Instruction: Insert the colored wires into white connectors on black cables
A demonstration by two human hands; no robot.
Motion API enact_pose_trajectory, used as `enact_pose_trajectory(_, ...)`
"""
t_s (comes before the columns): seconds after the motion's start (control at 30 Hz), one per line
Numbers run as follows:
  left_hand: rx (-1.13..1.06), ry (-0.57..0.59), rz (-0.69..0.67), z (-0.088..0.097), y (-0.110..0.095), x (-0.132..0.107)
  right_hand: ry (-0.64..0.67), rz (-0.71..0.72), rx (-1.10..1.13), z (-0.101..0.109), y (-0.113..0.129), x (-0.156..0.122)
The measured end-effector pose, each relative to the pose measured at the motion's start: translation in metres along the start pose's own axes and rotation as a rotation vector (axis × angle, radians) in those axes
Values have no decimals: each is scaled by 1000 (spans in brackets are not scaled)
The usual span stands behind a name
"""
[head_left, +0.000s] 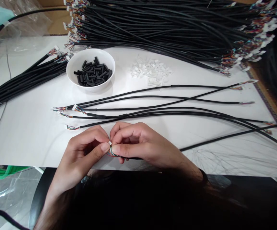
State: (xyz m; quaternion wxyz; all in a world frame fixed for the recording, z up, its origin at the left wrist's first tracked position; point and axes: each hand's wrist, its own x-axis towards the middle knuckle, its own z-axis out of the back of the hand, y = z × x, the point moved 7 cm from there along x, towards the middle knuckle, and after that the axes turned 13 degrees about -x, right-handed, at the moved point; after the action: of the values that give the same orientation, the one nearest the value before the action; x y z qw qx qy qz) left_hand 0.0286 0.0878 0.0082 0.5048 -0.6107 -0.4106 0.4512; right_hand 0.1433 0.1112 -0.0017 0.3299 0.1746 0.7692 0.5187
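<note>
Between thumb and forefinger, my left hand (84, 153) pinches a small white connector (110, 143). Thin coloured wires (113, 154) run from it, and my right hand (138, 142) grips them close to the connector. The wires come out of a black cable (198, 145) that passes under my right hand and off to the right edge. Both hands meet just over the front part of the white table (33, 137). Just beyond them lie several black cables (152, 96) with coloured wire ends, some carrying white connectors.
A white bowl (72, 76) holds short black sleeves (95, 72). Beside it is a scattered pile of loose white connectors (151, 71). A large stack of black cables (152, 32) fills the back, and a tied cable bundle (20, 83) lies left. A green bin (4, 172) shows below.
</note>
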Motion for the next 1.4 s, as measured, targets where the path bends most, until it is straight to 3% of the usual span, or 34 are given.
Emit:
enact_pose_trajectory(0.3,116,15,-77,-3,-4,-1,-5,20,-48,2,-4,0)
enact_pose_trajectory(0.73,-14,-36,17,1,2,-4,-104,98,-56,2,3,-2)
enact_pose_trajectory(1.0,41,-133,-52,3,1,-5,-89,91,-76,1,1,0)
enact_pose_trajectory(1.3,207,-106,-181,-1,-9,-3,-96,36,-71,1,-2,1)
enact_pose_trajectory(1.4,184,-124,-156,0,-8,-5,-129,49,-70,2,-2,1)
